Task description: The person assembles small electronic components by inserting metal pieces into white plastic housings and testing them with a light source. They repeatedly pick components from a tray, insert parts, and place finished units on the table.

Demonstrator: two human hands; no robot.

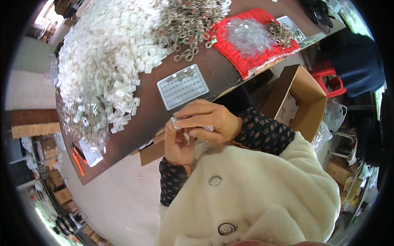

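My left hand [179, 146] and my right hand [214, 121] meet close to my chest, just off the table's near edge. Between their fingers is a small white card [175, 123], pinched by both and partly covered. A short pale strand [187, 137] hangs below the right fingers; its kind is too small to make out. Just beyond my hands lies a pale grey tray [183, 88] with rows of little hollows. A big heap of small white cards [111, 53] spreads over the left of the table, beside a pile of looped cord-like pieces [188, 24].
On the right, a red quilted cloth [234, 57] bears clear plastic sleeves [249, 37] and more looped pieces. An open cardboard box [305, 90] and a red stool [329, 80] stand off the table's right side. Orange-handled scissors [78, 162] lie at the left corner.
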